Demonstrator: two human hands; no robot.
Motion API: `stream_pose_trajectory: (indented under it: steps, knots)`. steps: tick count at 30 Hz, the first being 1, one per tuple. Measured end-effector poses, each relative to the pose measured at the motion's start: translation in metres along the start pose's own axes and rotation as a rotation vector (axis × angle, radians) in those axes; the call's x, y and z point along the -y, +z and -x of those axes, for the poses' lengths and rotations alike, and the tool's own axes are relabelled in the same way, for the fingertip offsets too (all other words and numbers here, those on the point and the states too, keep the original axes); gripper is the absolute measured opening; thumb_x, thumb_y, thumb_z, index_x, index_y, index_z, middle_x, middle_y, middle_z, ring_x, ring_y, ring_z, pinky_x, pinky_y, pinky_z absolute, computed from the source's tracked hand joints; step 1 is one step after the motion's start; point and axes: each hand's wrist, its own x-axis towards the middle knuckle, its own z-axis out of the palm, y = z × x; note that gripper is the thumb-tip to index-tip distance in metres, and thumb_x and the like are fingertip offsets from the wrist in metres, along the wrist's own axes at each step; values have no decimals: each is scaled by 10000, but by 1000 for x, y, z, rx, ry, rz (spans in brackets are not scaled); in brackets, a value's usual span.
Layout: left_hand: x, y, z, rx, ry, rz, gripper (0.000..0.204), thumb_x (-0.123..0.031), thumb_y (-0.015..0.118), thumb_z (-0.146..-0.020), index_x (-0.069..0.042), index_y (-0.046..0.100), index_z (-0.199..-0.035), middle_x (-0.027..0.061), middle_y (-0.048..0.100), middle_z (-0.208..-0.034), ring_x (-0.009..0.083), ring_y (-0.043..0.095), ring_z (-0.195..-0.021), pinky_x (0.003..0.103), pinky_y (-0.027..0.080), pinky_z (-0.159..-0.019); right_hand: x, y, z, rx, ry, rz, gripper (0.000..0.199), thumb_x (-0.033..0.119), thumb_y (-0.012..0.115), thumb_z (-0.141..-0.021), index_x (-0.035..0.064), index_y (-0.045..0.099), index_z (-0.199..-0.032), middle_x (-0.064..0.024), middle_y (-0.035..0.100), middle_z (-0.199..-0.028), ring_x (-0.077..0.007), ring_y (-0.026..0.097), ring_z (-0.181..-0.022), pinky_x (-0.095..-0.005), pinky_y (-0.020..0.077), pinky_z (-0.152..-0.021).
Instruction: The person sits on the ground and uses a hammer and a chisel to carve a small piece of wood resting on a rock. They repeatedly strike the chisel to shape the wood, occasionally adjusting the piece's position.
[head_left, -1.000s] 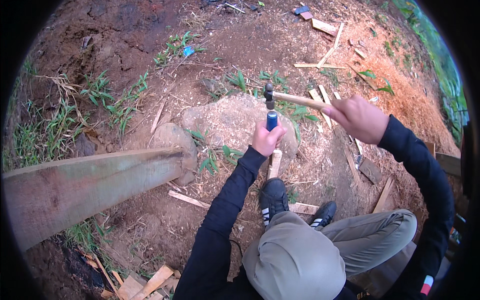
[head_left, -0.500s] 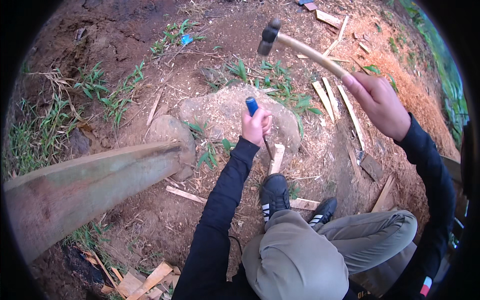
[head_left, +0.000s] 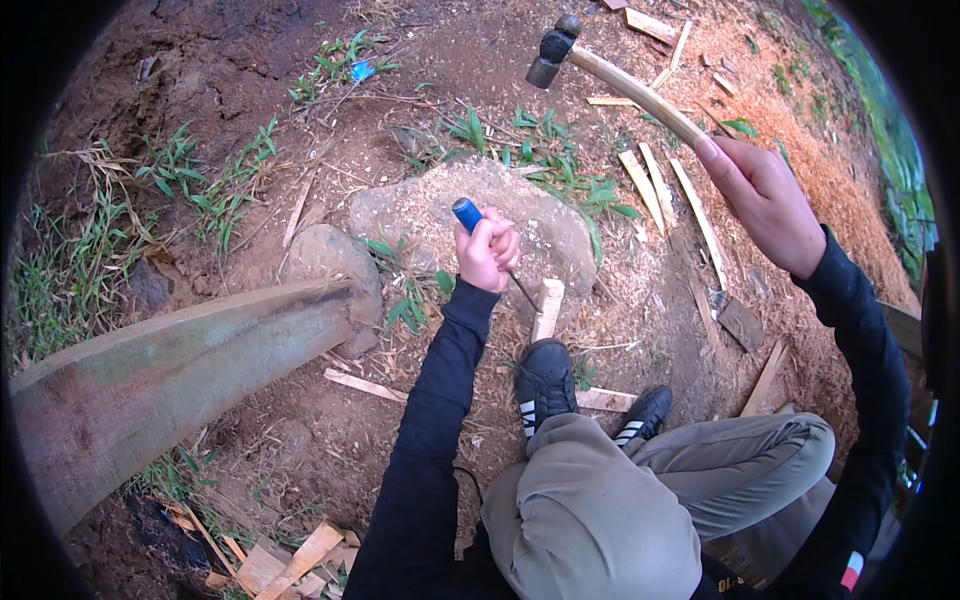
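Note:
My left hand point(head_left: 487, 250) is closed round the blue handle of a chisel point(head_left: 467, 213), whose thin dark shaft slants down to the right. Its tip meets or lies very near the left side of a short pale wood piece point(head_left: 548, 308); I cannot tell whether it has cut in. That piece stands out past the toe of my dark shoe point(head_left: 547, 378). Up at the right, my right hand point(head_left: 762, 200) grips a ball-peen hammer point(head_left: 640, 92) by its wooden handle. The dark hammer head is raised, well apart from the chisel.
A flat stone point(head_left: 400, 205) strewn with chips lies beyond the chisel. At the left a thick wooden beam point(head_left: 190, 370) ends by a rounded stone point(head_left: 330, 262). Wood strips point(head_left: 700, 222) and sawdust point(head_left: 790, 150) cover the right; offcuts point(head_left: 300, 565) lie at the lower left.
The chisel's handle has tipped to the left with my left hand, so its shaft slants more. My right hand and the hammer have shifted slightly right; the hammer head is a little higher.

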Motion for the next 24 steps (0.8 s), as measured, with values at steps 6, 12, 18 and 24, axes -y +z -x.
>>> stream_pose_trajectory:
  steps: [6, 12, 18, 24]
  knots:
    - [-3, -11, 1, -1, 15, 62, 249, -55, 415, -856, -149, 332, -640, -47, 243, -470, 70, 209, -360, 247, 150, -333, 1, 0, 2, 3, 24, -43, 508, 398, 445, -1025, -19, 502, -741, -44, 298, -561, -140, 310, -527, -355, 300, -497]
    - [0, -17, 2, 35, 33, 114, 248, -64, 420, -857, -145, 334, -638, -47, 247, -468, 72, 210, -357, 246, 143, -334, 2, -1, 4, 12, 30, -44, 496, 390, 448, -1025, -17, 505, -747, -39, 300, -563, -131, 307, -531, -346, 297, -494]
    - [9, -10, 6, 68, 89, -47, 213, -29, 415, -842, -114, 353, -656, -34, 249, -473, 73, 232, -363, 246, 163, -333, 2, -1, 6, 11, 38, -72, 488, 384, 446, -1026, -16, 491, -751, -40, 301, -578, -132, 312, -539, -346, 300, -502]
    - [5, -15, 13, 82, 132, 68, 198, -2, 421, -827, -90, 350, -664, -27, 267, -475, 77, 237, -357, 247, 180, -332, 0, -3, 9, 13, 27, -49, 487, 383, 439, -1028, -19, 481, -756, -32, 290, -590, -128, 308, -551, -350, 301, -511]
